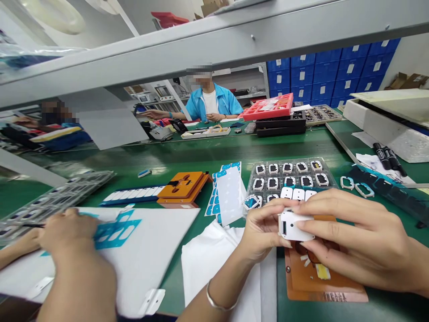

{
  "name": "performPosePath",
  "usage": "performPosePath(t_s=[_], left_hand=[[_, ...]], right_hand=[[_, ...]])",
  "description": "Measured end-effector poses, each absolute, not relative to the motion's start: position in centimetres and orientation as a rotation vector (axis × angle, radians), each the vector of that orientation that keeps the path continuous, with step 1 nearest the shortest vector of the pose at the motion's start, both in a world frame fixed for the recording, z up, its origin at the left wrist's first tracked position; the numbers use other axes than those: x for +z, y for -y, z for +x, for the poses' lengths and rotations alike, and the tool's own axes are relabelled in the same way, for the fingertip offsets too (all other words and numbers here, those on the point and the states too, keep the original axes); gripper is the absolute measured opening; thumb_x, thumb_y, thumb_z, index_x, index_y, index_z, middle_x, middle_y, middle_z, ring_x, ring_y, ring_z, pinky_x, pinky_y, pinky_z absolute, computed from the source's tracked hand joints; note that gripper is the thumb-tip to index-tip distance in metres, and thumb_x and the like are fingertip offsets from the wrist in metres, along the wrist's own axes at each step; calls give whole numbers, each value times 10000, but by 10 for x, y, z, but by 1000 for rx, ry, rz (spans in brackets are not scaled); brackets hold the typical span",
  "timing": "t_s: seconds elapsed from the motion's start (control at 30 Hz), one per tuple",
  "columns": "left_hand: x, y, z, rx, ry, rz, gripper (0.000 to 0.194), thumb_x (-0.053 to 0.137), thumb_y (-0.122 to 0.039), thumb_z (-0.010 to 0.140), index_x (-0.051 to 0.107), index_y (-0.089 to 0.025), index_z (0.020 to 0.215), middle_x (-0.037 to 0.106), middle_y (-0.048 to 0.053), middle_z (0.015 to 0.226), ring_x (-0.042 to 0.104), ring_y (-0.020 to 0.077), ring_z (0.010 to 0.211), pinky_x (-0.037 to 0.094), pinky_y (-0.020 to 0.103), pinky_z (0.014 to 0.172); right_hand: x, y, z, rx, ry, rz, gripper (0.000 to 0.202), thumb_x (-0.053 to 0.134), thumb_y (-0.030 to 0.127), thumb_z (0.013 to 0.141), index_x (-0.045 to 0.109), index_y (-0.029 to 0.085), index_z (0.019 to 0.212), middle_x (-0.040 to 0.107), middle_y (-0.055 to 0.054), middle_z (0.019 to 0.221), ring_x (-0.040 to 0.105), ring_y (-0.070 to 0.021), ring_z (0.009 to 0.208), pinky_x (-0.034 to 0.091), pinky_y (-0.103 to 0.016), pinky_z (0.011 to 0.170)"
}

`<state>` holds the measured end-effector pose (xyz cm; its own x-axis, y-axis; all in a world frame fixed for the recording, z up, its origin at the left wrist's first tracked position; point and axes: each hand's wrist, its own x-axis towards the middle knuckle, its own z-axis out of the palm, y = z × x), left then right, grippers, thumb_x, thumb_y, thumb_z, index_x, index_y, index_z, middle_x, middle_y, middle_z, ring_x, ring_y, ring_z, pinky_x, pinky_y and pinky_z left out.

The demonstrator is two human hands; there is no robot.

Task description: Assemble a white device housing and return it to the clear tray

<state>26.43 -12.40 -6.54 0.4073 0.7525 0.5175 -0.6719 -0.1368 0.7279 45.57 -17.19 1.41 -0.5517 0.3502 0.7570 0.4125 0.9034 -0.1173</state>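
A small white rounded plate-like part [296,226] with a dark slot and a small hole is held up at the lower right. My left hand [263,228], with a silver bangle on its wrist, grips the part's left edge. Fingers of my right hand [348,228] lie on its face and right side. Under the hands is an orange fixture plate [321,286] with a yellow patch. Behind them, a clear tray [246,188] holds white frames in rows, with white plates at its front. White cloth [214,259] lies to the left of the fixture.
Another person's arms [73,259] work over a white board [174,223] at left. An orange block fixture [184,185] stands mid-table beside blue sticker sheets [229,192]. Loose frames [364,189] and markers [389,158] lie at right. A person in blue [214,103] sits opposite; a shelf beam [201,49] crosses above.
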Motion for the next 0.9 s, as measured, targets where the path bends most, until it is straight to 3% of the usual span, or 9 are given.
performPosePath(t_s=[0.27, 0.9], left_hand=[[-68, 124, 265, 1246, -104, 1176, 463, 923, -201, 650, 765, -394, 1040, 747, -11, 1152, 682, 150, 1105, 556, 223, 909], [-67, 123, 265, 1245, -109, 1168, 476, 924, -175, 642, 767, -382, 1041, 747, 3, 1148, 687, 135, 1064, 562, 186, 846]], right_hand=[[17, 171, 455, -91, 2208, -577, 153, 574, 63, 923, 670, 137, 1017, 730, -116, 1081, 691, -184, 962, 611, -326, 827], [10, 167, 457, -107, 2207, -567, 159, 578, 59, 929, 677, 111, 1042, 718, -135, 1108, 676, -202, 978, 616, -362, 820]])
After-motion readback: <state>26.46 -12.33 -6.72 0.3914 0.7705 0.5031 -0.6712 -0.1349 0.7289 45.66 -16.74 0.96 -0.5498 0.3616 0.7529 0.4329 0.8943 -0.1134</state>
